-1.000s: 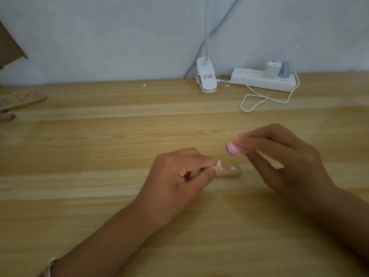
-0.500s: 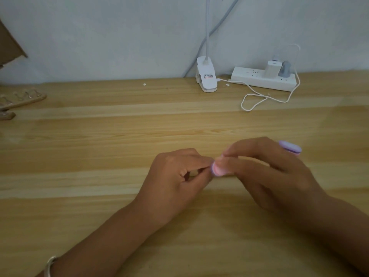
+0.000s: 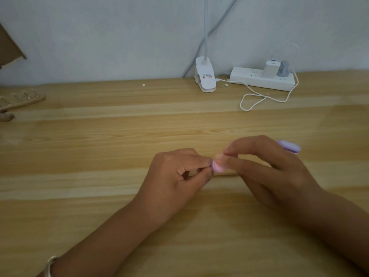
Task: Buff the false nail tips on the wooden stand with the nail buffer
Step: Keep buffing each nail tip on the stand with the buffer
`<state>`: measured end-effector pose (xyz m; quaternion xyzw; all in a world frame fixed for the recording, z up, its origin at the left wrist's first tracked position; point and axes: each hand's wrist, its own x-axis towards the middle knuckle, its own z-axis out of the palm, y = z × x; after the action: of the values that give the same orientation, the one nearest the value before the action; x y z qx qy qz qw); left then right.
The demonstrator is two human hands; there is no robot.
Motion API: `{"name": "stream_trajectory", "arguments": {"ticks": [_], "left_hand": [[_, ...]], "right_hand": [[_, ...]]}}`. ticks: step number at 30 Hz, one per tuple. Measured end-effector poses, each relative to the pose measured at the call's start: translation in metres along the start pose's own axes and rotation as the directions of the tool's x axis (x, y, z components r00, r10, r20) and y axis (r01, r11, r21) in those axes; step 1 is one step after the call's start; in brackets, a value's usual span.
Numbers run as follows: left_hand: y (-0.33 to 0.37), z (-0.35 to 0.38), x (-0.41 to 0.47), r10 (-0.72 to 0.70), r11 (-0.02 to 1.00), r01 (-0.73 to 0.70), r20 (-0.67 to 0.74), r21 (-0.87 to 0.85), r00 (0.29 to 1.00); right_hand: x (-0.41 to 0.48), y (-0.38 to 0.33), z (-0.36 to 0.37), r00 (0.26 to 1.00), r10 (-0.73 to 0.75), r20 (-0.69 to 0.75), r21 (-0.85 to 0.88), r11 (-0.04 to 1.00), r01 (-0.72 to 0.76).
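Light wood desk (image 3: pixel 99 136) against a pale wall, same setup. Versus a second ago, the nail buffer (image 3: pixel 289 146) has dropped from mid-air. Its pink end now sits low against the left hand (image 3: pixel 179 176), which pinches the left end of the wooden stand (image 3: pixel 227 173). The right hand (image 3: pixel 269 172) grips the buffer and covers most of the stand, so the nail tips are hidden. Clip lamp (image 3: pixel 205 76), power strip (image 3: pixel 259 80) and looped white cable (image 3: pixel 253 100) sit at the back, well apart.

wooden stand (image 3: pixel 225 173) mostly hidden, nail buffer (image 3: pixel 217 167) end blurred
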<state>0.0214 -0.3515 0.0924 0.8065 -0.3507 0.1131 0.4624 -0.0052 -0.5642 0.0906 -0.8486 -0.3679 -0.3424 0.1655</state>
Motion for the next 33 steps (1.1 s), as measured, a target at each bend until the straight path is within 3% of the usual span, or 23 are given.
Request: {"name": "stream_trajectory", "arguments": {"ticks": [10, 19, 22, 27, 30, 33], "left_hand": [[0.003, 0.002, 0.0, 0.026, 1.0, -0.026, 0.013, -0.01, 1.0], [0.001, 0.002, 0.0, 0.034, 0.999, -0.034, -0.004, -0.028, 0.999], [0.002, 0.002, 0.0, 0.018, 1.0, -0.018, -0.018, -0.024, 1.0], [0.001, 0.002, 0.0, 0.03, 0.997, -0.031, -0.008, -0.074, 1.0], [0.001, 0.002, 0.0, 0.018, 0.997, -0.019, -0.015, -0.08, 1.0], [0.001, 0.002, -0.001, -0.009, 0.995, 0.005, -0.032, -0.101, 0.999]], "right_hand": [[-0.004, -0.003, 0.004, 1.0, -0.012, -0.004, 0.113, 0.994, 0.013], [-0.007, -0.005, 0.008, 1.0, -0.018, -0.025, 0.122, 0.992, 0.021], [-0.004, 0.004, 0.0, 1.0, -0.01, -0.029, 0.054, 0.998, 0.012], [-0.005, -0.008, 0.007, 0.999, -0.015, -0.05, 0.124, 0.992, 0.021], [-0.005, 0.003, 0.0, 1.0, -0.013, -0.021, 0.069, 0.998, 0.014], [-0.005, 0.018, -0.01, 0.991, 0.078, -0.11, -0.044, 0.996, -0.084]]}}
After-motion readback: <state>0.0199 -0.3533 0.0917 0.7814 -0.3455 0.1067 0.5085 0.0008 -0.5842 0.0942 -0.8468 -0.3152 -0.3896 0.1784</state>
